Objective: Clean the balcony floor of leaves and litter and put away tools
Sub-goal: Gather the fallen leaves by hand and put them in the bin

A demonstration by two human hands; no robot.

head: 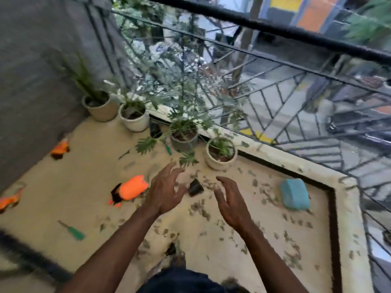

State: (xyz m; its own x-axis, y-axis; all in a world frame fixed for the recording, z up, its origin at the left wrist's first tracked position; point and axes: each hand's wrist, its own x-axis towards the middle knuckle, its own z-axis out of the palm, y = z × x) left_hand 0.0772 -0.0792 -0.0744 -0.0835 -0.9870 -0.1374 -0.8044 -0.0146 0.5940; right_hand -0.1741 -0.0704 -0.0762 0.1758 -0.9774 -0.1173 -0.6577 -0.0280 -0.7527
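Small dry leaves (293, 258) lie all over the tan balcony floor (84, 176), under both hands and out to the right of them. A green-handled screwdriver (73, 230) lies on the floor, back behind the left fingers and far off to their left.

Both hands are held out above the floor. The left hand (165, 191) is open, its fingers (173, 172) spread wide and holding nothing. The right hand (230, 199) is open too, its fingers (224, 180) a little bent and holding nothing. A small black thing (195, 187) lies on the floor between the two hands; it is too blurry to name. I cannot tell if a finger touches it.

Just left of the left fingers lies an orange and black thing (131, 188). A blue box (294, 194) sits well to the right of the right fingers, near the floor's raised edge.

Past the fingertips stands a white plant pot (221, 159). A grey plant pot (184, 140) stands next to it, with a leafy plant. Two more pots stand further left by the grey wall (31, 81). Behind them all is the black railing (275, 28)
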